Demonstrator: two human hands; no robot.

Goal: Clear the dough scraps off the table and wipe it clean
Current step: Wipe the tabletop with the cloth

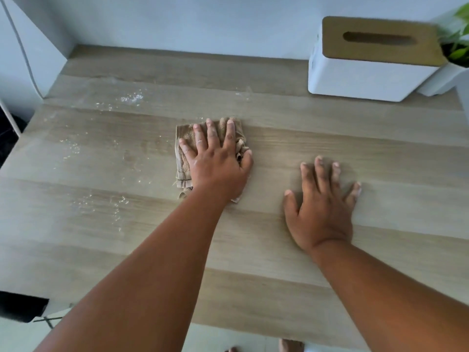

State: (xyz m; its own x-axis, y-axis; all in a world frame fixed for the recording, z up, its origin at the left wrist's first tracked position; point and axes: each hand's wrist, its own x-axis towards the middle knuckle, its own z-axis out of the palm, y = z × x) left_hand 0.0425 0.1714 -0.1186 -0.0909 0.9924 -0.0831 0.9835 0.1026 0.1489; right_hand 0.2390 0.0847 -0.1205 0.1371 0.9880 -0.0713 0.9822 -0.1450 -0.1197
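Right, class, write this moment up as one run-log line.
left hand: presses cloth flat | right hand: palm flat on table | flour specks: remain at left | tissue box: back right

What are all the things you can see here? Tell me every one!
table: one, light wood, fills most of the view
cloth: one, tan, near the middle of the table, under the left hand
flour specks: many, white, scattered over the left side of the table
tissue box: one, white with a brown slotted lid, far right of the table by the wall
plant: one, green leaves in a white pot, right of the tissue box, partly cut off
wall: white, behind the table
left hand: one, fingers spread, presses flat on the cloth
right hand: one, fingers spread, rests flat on the bare table right of the cloth
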